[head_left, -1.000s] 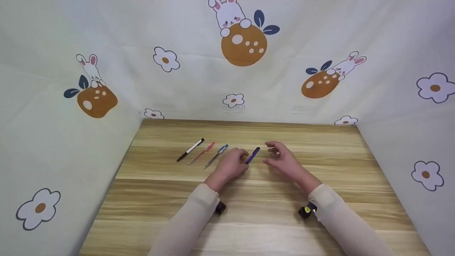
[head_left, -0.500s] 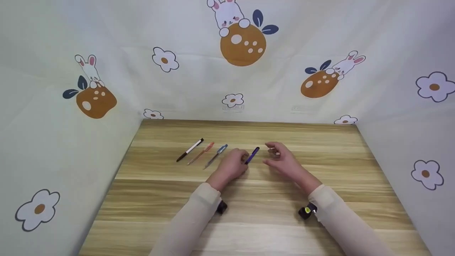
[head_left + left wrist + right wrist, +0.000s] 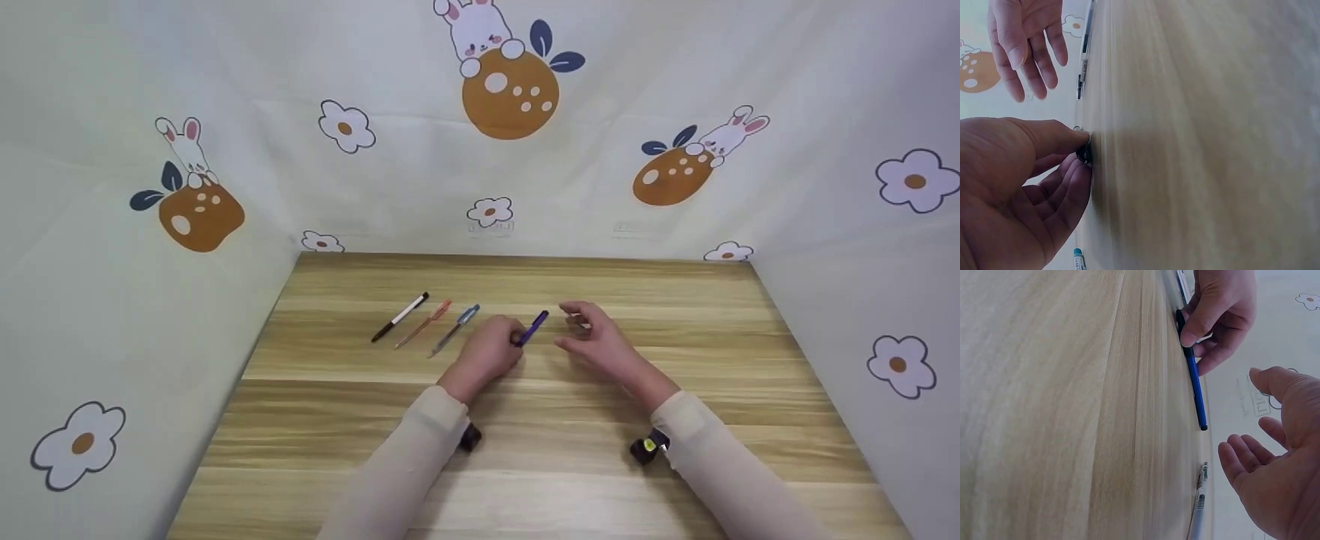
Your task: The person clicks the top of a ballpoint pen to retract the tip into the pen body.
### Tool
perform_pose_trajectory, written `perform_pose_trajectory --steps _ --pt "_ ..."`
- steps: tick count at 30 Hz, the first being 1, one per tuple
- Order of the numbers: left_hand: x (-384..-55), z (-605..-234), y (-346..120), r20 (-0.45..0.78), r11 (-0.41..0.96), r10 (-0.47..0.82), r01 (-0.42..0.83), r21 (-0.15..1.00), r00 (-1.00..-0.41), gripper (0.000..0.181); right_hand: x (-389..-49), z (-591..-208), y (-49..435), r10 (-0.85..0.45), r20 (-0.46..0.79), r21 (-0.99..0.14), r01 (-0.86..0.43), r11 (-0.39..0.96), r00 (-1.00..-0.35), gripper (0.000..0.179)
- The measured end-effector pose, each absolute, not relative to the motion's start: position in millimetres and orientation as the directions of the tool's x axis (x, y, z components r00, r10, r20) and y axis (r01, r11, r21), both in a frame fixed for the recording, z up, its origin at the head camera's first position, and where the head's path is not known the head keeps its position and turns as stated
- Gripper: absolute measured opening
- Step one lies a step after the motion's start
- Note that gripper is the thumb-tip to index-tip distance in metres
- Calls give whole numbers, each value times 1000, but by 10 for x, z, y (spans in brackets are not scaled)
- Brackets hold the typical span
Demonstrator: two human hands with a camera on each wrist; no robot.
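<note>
The left hand (image 3: 491,349) pinches the blue pen (image 3: 535,327) near one end; the pen lies at that hand's two o'clock. The right hand (image 3: 601,339), at the pen's three o'clock, holds nothing. The off-centre pinch could let the pen swivel.

A slim blue pen (image 3: 1194,379) with black ends slants near left to far right along the surface (image 3: 562,420), its near end pinched.

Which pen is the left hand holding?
The blue pen with black ends: the left hand pinches it, while the other pens lie on the table.
</note>
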State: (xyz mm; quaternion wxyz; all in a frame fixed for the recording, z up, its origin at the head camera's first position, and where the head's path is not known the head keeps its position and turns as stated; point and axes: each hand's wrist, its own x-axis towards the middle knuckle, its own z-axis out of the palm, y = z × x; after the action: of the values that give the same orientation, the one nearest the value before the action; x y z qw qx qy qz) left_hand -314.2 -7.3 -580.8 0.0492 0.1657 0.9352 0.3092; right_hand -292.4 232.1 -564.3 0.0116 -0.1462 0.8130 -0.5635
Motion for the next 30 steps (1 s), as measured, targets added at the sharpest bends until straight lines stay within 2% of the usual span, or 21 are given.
perform_pose_trajectory --steps 6,14,25,30 --pt "-3069 -5714 -56 5 771 323 267 578 -946 28 -2908 -5641 2311 -247 133 -927 -209 312 -960 65" --pt "-3039 -5690 -45 23 773 302 259 578 -953 27 -2934 -5644 2329 -265 123 -903 -219 370 -956 62" --pt "-3031 -5680 -66 24 721 271 219 658 -962 24 -2967 -5660 2241 -234 131 -916 -208 342 -963 62" --pt "-3038 -5671 -78 16 655 261 189 732 -965 27 -2992 -5669 2191 -191 137 -937 -190 294 -972 61"
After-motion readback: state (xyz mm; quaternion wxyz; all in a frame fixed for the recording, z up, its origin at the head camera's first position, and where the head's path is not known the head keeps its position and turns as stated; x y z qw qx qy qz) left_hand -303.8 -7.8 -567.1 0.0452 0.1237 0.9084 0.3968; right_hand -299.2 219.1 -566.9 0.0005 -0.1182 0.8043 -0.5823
